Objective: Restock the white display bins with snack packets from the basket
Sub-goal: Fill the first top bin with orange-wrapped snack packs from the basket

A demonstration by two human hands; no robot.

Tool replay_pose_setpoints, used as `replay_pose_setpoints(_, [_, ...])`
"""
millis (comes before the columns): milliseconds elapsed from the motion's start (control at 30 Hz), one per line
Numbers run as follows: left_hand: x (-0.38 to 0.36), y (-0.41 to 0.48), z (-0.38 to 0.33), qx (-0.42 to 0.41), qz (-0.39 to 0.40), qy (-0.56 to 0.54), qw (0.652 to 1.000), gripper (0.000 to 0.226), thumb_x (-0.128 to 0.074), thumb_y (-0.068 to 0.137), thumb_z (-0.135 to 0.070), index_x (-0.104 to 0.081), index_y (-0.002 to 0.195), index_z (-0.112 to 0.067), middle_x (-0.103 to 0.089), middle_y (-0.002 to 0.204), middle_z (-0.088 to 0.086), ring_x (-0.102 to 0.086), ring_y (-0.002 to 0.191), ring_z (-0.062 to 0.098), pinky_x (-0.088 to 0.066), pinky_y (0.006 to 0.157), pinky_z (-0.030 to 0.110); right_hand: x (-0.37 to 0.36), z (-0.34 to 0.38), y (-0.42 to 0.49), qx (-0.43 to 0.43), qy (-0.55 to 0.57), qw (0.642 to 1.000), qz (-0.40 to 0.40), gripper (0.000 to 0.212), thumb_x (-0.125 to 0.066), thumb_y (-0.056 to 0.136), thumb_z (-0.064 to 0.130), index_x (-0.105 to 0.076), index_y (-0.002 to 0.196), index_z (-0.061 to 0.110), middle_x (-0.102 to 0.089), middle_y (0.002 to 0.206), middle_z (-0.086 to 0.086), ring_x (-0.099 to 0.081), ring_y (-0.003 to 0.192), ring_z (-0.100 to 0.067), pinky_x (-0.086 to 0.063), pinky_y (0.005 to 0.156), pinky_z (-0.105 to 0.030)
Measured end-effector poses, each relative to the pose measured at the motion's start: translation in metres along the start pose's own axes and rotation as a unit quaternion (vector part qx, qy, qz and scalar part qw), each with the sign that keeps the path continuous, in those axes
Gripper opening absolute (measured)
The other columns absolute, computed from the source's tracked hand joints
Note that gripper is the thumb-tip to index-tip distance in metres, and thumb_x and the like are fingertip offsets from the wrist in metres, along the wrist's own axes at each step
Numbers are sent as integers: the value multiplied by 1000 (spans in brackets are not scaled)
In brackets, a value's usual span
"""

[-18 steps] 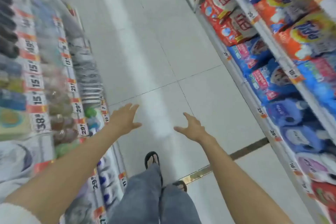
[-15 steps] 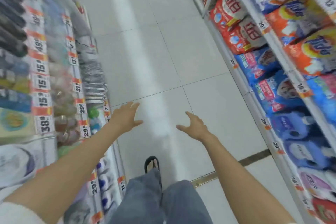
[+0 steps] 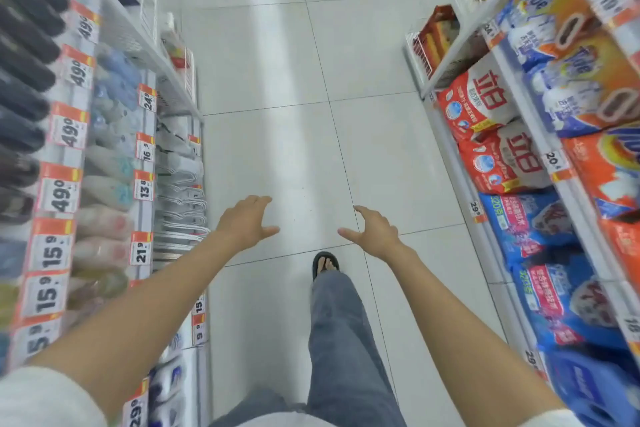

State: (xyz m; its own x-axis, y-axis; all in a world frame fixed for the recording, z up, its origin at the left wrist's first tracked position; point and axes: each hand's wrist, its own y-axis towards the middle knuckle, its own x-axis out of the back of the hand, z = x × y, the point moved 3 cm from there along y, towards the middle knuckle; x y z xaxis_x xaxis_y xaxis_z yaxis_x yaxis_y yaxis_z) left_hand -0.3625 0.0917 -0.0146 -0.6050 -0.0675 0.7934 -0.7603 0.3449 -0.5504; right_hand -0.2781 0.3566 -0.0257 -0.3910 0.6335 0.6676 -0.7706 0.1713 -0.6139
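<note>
We hold our left hand (image 3: 247, 218) and right hand (image 3: 374, 230) spread wide, gripping nothing, above the floor tiles (image 3: 277, 149). Tide bags (image 3: 540, 21) fill the right shelf. At its far end sits a white wire bin (image 3: 420, 54) of red packets (image 3: 438, 35). The left price tags (image 3: 69, 128) read 49.9.

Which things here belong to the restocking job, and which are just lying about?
Job in hand: left hand and right hand, both open and empty. The restocking basket, snack packets and bins cannot be made out.

Just lying about: red-and-white bags and blue bags to the person's right; white hangers and price tags to the left.
</note>
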Motion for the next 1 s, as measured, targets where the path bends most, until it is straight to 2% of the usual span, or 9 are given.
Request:
replay_pose_setpoints(267, [148,145,6,31,-41,-50,997,72,-63,90,-49,-33,149,-20,-39,151,3,-40,136,24,-39,106,41,138,81,165,18,-46,998,39,84,-58,84,65,-25,151,26,-34,153,-2,-32,140,-24,-23,114,-53])
replay_pose_setpoints(533, [292,334,79,53,-80,-105,990,72,-62,91,-48,-32,150,-19,-38,152,4,-39,136,24,-37,108,40,243,211,376,52,-75,996,27,83,-59,84,63,-26,150,26,-33,153,-2,-32,140,-24,-23,114,-51])
replay_pose_setpoints(767, [442,499,120,43,-53,-117,991,71,-62,90,-49,-32,149,-21,-39,150,3,-40,134,24,-38,107,40,343,338,526,59,-60,996,24,80,-59,85,62,-27,150,27,-34,153,0,-31,141,-22,-21,116,-52])
replay_pose_setpoints(1000, [577,678,144,12,-54,-129,990,70,-63,91,-46,-34,149,-21,-37,152,1,-38,137,20,-36,109,36,437,435,691,94,-20,995,-24,78,-60,86,59,-28,149,28,-34,153,3,-29,142,-19,-19,117,-50])
